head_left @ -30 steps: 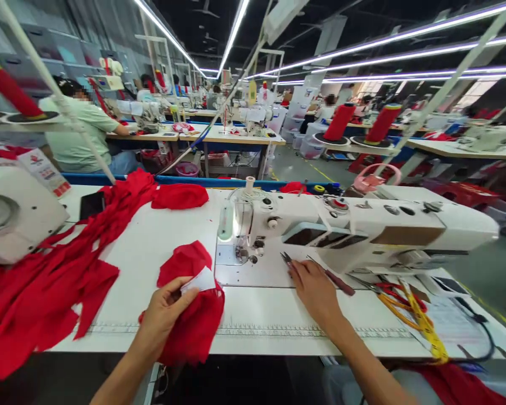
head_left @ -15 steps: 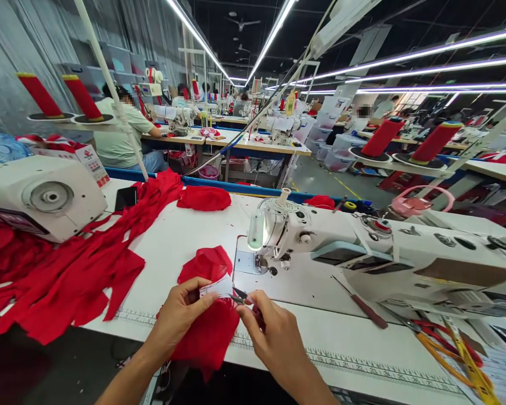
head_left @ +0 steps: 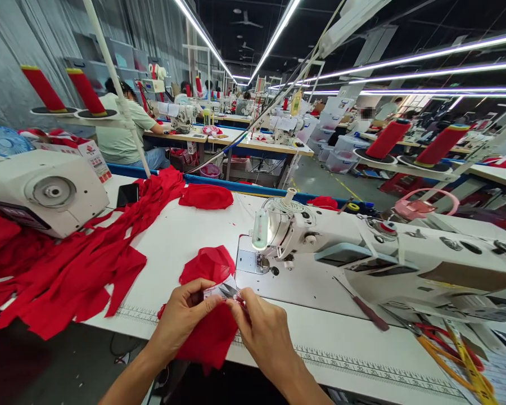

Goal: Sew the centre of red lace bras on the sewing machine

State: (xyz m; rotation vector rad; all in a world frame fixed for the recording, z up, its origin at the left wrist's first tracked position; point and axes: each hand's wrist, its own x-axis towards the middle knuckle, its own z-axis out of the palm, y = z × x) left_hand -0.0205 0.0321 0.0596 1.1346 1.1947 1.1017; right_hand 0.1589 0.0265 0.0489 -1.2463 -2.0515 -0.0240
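My left hand (head_left: 183, 312) pinches a small white label (head_left: 212, 291) with dark marks on it, thumb on top. My right hand (head_left: 263, 329) is closed around thread snips (head_left: 228, 291), their dark pointed blades lying over the label's right part. Whether the blades are cutting into it I cannot tell. Beneath both hands a piece of red fabric (head_left: 213, 340) hangs over the table's front edge, and its gathered part (head_left: 206, 264) lies just beyond the label. The sewing machine's needle area (head_left: 261, 263) is to the right of this fabric.
Long red fabric strips (head_left: 80, 270) cover the table's left side beside another machine (head_left: 46, 191). A red bundle (head_left: 206, 197) lies at the back. On the right are a brown-handled pointed tool (head_left: 369, 311), orange-handled scissors (head_left: 442, 357) and a yellow tape measure (head_left: 468, 360).
My right hand has moved slightly left and up, carrying the snips from the label's right edge to over the label. My left hand still holds the label.
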